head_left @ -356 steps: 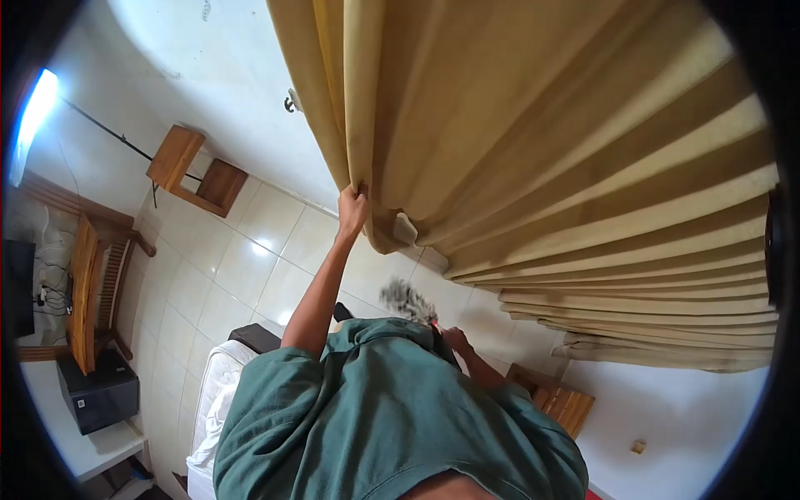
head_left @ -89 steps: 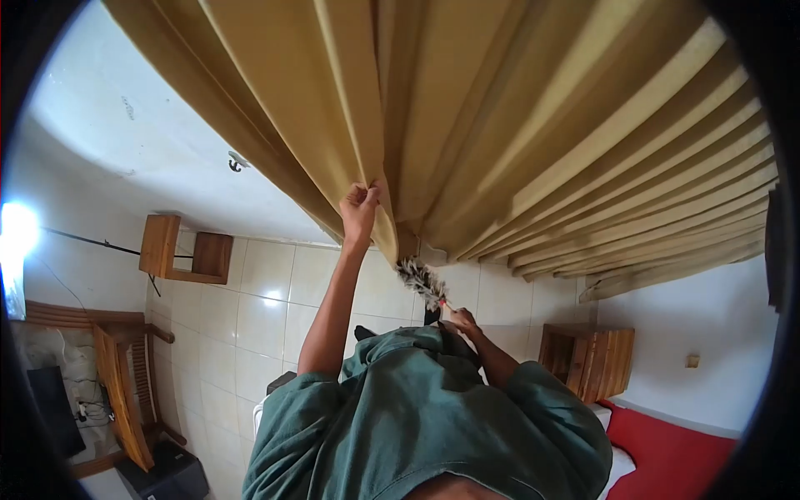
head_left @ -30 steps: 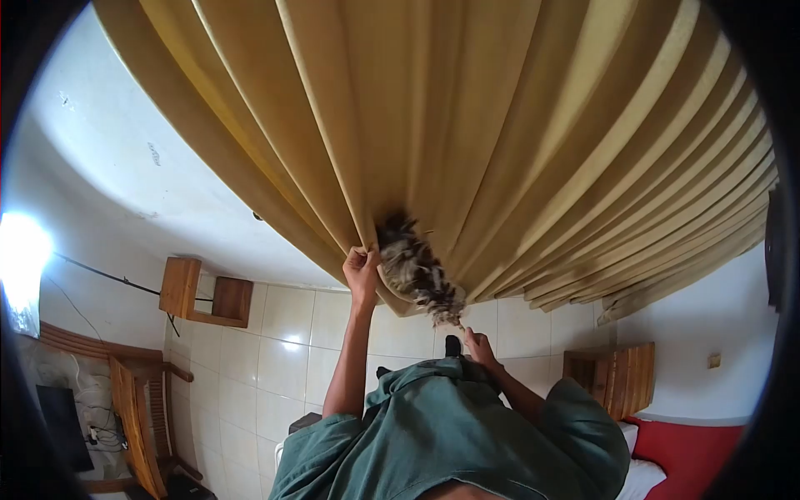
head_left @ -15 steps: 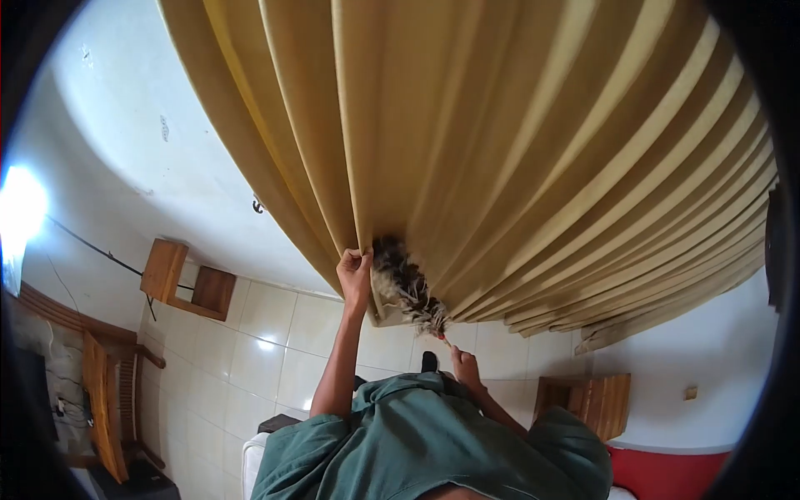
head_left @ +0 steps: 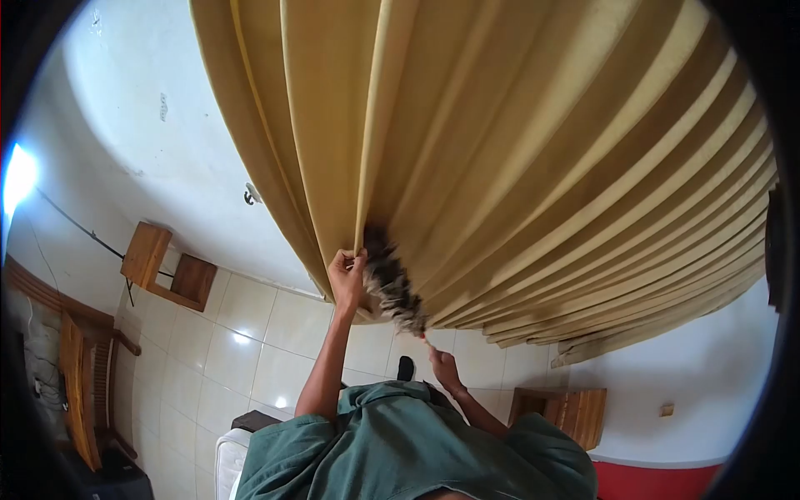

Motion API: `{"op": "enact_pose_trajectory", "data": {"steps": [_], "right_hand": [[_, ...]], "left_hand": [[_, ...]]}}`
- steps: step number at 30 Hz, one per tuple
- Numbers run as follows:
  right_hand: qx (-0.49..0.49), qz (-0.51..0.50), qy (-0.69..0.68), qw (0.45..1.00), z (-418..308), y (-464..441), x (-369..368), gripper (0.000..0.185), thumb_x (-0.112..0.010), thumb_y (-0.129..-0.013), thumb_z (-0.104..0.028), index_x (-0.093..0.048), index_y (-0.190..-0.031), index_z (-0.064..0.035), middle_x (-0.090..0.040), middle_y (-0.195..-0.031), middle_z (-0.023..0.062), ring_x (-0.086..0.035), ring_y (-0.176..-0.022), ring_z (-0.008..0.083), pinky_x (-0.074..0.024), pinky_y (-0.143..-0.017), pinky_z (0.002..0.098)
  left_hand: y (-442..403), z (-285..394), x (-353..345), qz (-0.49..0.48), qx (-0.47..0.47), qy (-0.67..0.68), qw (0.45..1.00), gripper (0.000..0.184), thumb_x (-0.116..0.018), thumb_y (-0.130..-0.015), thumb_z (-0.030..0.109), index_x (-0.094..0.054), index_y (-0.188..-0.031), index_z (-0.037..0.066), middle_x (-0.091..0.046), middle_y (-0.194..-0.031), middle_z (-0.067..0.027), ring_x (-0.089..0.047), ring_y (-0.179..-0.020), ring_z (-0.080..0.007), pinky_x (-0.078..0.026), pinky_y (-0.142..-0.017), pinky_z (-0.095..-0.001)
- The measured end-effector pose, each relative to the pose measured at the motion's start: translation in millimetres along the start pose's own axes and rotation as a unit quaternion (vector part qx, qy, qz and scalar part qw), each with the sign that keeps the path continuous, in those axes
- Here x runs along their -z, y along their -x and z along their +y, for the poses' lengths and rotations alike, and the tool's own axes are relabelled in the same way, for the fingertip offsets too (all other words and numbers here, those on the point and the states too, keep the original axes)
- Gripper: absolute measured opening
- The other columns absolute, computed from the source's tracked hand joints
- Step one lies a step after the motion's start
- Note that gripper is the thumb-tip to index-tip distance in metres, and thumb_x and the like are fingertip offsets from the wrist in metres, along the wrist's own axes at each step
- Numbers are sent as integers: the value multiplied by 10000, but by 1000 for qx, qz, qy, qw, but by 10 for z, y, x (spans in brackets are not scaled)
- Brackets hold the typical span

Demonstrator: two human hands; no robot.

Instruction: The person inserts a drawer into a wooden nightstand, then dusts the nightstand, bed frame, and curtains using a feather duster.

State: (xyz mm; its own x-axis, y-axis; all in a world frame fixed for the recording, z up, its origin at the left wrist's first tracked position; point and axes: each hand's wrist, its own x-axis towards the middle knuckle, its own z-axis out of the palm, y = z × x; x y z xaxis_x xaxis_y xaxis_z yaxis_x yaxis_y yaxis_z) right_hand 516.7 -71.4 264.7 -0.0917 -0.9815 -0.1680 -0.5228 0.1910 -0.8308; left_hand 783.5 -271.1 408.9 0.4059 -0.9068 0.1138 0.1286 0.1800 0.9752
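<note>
A long tan curtain (head_left: 500, 167) hangs in folds ahead of me. My left hand (head_left: 347, 273) pinches the edge of one fold near the curtain's left side. In my right hand (head_left: 445, 367), closed around its thin handle, is a feather duster (head_left: 393, 283) with dark and pale brown feathers. The duster points up and to the left, its feathers against the curtain just right of my left hand. Its tip lies in the shadow of the held fold.
Wooden box shelves (head_left: 171, 267) are on the left wall, with a wooden cabinet (head_left: 560, 417) at the lower right. A white mattress corner (head_left: 229, 458) is close behind me. A wall hook (head_left: 252, 194) sits left of the curtain. Pale tiles (head_left: 283, 375) cover the floor.
The view has shifted slightly, so the room appears moved. My left hand still pinches the fold, and the duster stays against the curtain beside it, its feathers now blurred.
</note>
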Motion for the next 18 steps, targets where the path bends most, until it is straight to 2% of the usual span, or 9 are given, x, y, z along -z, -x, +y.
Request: {"op": "enact_pose_trajectory", "data": {"steps": [3,4,7,8,11,14,17,18], "right_hand": [[10,52,-183,982,-493,14,220,531,-478,-1036,-369,-368,-619,-59,-339,-558,-22,-310,-567,87,-277,-506,306],[43,113,-186,975,-411,-44,173,506,-437,-1052,-335,-315,-622,-100,-301,-590,-67,-278,-574,61,-233,-503,290],[36,245,-150,957,-433,-110,256,493,-417,-1054,-322,-336,-627,-89,-324,-593,-64,-289,-576,61,-232,-505,288],[30,255,-160,953,-430,-138,302,474,-417,-1052,-302,-338,-639,-82,-314,-607,-61,-289,-587,65,-238,-514,290],[11,287,-190,939,-430,-174,446,418,-419,-1045,-242,-342,-677,-59,-284,-647,-52,-291,-621,76,-255,-542,298],[18,289,-212,933,-451,-216,488,430,-414,-1053,-254,-333,-674,-69,-290,-642,-62,-283,-617,67,-234,-534,294],[27,282,-204,937,-511,-214,513,429,-414,-1055,-249,-329,-672,-77,-287,-638,-68,-276,-611,63,-222,-526,296],[31,279,-195,940,-544,-207,521,427,-414,-1056,-246,-328,-671,-81,-285,-636,-69,-274,-609,62,-218,-523,297]], "left_hand": [[-98,-121,50,3,-10,36,999,223,-697,-917,153,-559,-770,58,-542,-665,50,-477,-629,-34,-388,-586,-213],[-97,-60,49,-3,-7,22,1000,179,-681,-922,131,-562,-817,49,-559,-707,30,-506,-674,-47,-405,-617,-216],[-33,183,-87,61,-6,3,998,141,-656,-926,65,-549,-835,51,-546,-731,35,-452,-659,-40,-400,-641,-215],[26,314,-136,76,-6,-1,997,118,-622,-922,18,-526,-853,23,-575,-849,-6,-492,-739,-67,-436,-671,-250],[-40,241,-265,160,-227,-77,958,86,-578,-873,-78,-537,-867,-3,-586,-1051,-103,-582,-865,-192,-479,-749,-298],[-134,264,-469,94,-299,-97,945,160,-546,-821,-155,-567,-895,-15,-529,-1200,-172,-583,-1013,-295,-502,-801,-334],[-137,383,-755,-12,-295,-150,943,204,-538,-804,-172,-602,-915,-13,-508,-1233,-203,-575,-1086,-347,-515,-818,-362],[-176,290,-858,-47,-260,-154,952,275,-594,-828,-99,-624,-1073,21,-450,-1319,-234,-518,-1166,-398,-475,-928,-450]]}}
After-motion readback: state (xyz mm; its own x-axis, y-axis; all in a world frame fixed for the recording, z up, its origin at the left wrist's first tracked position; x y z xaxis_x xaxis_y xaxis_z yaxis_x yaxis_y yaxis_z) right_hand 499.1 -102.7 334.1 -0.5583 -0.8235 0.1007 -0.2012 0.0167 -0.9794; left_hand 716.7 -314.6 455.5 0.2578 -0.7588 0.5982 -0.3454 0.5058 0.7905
